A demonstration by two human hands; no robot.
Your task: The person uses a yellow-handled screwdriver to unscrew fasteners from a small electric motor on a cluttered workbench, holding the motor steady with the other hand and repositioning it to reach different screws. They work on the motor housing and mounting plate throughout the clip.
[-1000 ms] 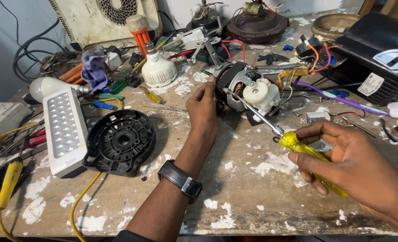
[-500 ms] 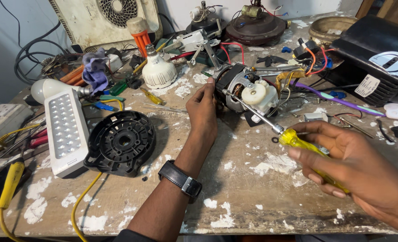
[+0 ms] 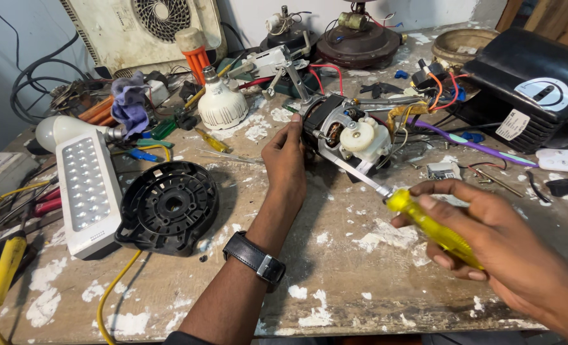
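Observation:
My left hand (image 3: 286,161) grips the left side of a small electric motor (image 3: 345,135) with a black body and a white gearbox, holding it on the paint-stained wooden bench (image 3: 335,281). A black watch sits on that wrist. My right hand (image 3: 488,236) holds a yellow-handled screwdriver (image 3: 428,227). Its metal shaft runs up and left, and the tip rests against the motor's front, below the white gearbox.
A round black plastic cover (image 3: 168,207) and a white LED lamp panel (image 3: 86,188) lie to the left. White bulbs (image 3: 220,102), loose wires, tools and a black appliance (image 3: 530,89) crowd the back and right. A yellow cable (image 3: 115,291) trails off the front edge.
The view has shifted slightly, and the motor has turned a little under my left hand. The screwdriver tip stays at the motor while my right hand has moved slightly.

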